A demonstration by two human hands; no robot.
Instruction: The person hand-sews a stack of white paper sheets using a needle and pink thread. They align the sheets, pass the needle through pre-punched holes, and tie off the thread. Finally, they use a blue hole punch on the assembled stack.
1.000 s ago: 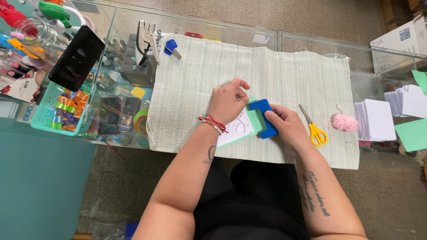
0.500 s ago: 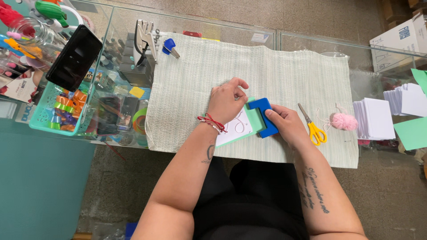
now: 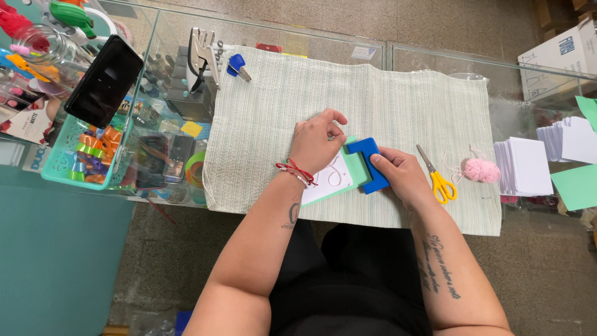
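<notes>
My left hand (image 3: 316, 144) lies flat on a small white card backed by light green paper (image 3: 329, 180), pressing it onto the striped cloth mat (image 3: 286, 93). My right hand (image 3: 401, 175) grips a blue paper punch (image 3: 368, 163) set over the card's right edge. A thin white thread loops across the card's face. A red string bracelet sits on my left wrist.
Yellow-handled scissors (image 3: 438, 179) and a pink pompom (image 3: 480, 169) lie right of my hands. Stacks of white cards (image 3: 525, 165) and green paper (image 3: 575, 186) sit at far right. A black phone (image 3: 102, 81), a teal basket (image 3: 81, 152), a metal hole punch (image 3: 200, 53) and blue-capped keys (image 3: 236, 64) are to the left.
</notes>
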